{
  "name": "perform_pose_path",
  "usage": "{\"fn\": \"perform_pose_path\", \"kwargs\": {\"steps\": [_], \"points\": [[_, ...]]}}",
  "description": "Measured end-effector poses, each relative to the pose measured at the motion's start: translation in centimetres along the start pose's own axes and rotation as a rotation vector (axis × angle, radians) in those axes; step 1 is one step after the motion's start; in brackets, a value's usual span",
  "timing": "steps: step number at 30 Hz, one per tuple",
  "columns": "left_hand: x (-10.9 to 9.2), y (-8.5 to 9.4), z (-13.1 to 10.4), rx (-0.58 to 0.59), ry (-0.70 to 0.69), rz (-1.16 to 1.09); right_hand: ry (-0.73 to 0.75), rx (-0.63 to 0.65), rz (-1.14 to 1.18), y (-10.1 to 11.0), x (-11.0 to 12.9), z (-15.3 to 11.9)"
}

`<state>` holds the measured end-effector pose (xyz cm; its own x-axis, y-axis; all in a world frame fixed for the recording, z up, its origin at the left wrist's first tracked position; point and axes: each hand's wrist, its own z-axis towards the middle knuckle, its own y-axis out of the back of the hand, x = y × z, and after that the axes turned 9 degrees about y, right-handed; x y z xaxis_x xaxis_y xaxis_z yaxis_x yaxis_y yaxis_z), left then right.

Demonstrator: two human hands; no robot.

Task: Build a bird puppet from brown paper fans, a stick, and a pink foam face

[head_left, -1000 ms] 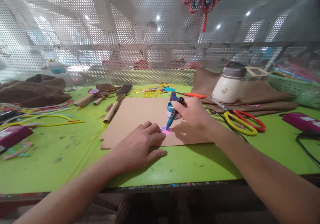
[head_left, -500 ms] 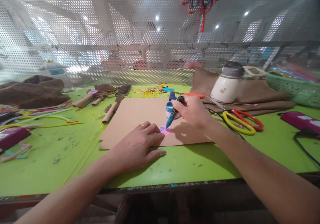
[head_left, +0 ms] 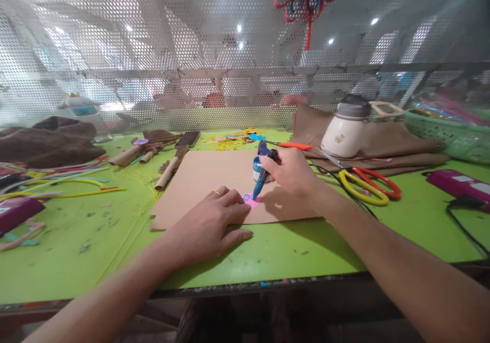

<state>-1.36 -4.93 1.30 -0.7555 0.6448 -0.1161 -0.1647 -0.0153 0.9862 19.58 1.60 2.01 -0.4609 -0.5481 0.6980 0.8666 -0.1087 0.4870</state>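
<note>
My right hand (head_left: 293, 174) grips a thick black-and-blue pen-shaped tool (head_left: 261, 179); whether it is a marker or a brush I cannot tell. Its blue tip points down onto a small pink piece (head_left: 254, 204) that bears blue ring-shaped marks. My left hand (head_left: 220, 218) lies flat with the thumb apart, fingertips at the pink piece's left edge. Beneath both is a brown cardboard sheet (head_left: 206, 174). Just behind the tool stands an open small jar with blue contents (head_left: 256, 166), partly hidden by my right hand, its dark blue lid (head_left: 262, 148) tilted up.
Scissors (head_left: 363, 187) with yellow and red handles lie at right, near a white bottle (head_left: 342, 131), brown cloth (head_left: 401, 139) and a green basket (head_left: 447, 133). Rolled brown pieces (head_left: 170, 172), yellow strands (head_left: 141, 205) and coloured strips (head_left: 76, 187) lie left. A perforated screen (head_left: 229, 88) stands behind.
The tool's tip has shifted slightly down and left on the pink piece. My left hand stays in place, and the whole view has drifted a little.
</note>
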Motion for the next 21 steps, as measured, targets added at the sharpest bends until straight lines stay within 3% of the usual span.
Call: {"fn": "perform_pose_path", "kwargs": {"steps": [21], "points": [[-0.12, 0.12, 0.22, 0.015, 0.013, -0.030, -0.016, -0.009, 0.015, -0.03, 0.31, 0.02]]}}
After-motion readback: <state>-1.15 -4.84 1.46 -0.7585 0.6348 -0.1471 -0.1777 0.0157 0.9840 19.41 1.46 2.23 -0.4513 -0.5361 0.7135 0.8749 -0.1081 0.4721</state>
